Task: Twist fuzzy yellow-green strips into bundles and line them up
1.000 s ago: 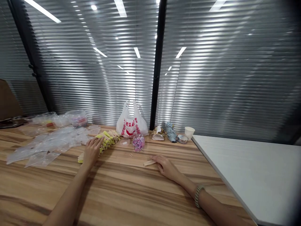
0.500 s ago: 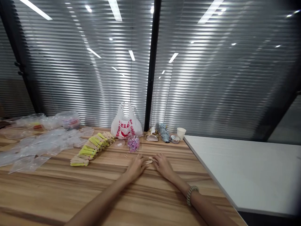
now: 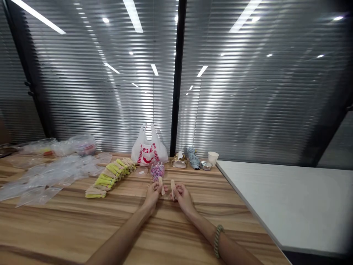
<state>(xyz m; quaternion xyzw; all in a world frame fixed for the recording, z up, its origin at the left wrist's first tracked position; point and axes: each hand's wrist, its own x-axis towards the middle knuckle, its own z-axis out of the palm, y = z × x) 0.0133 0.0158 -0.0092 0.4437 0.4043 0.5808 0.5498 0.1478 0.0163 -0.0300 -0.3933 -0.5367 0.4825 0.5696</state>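
My left hand is closed on a small flat beige strip, held upright between thumb and fingers. A similar beige strip stands upright in the pinch of my right hand. The strips are a short gap apart; their exact kind is too small to tell. Just beyond my left hand sits a clear round tub of pink and purple bands. To the left, folded beige and yellow bundles lie in a slanting, overlapping row on the wooden table.
Clear plastic bags spread over the table's left side. At the back stand a white carrier bag, a gold tissue pack, a folded blue-grey umbrella, a round tin and a paper cup. A white table adjoins on the right.
Both hands were lowered together over beige pieces near the tabletop. Now each hand is turned up with one strip upright in it. The view has shifted slightly.
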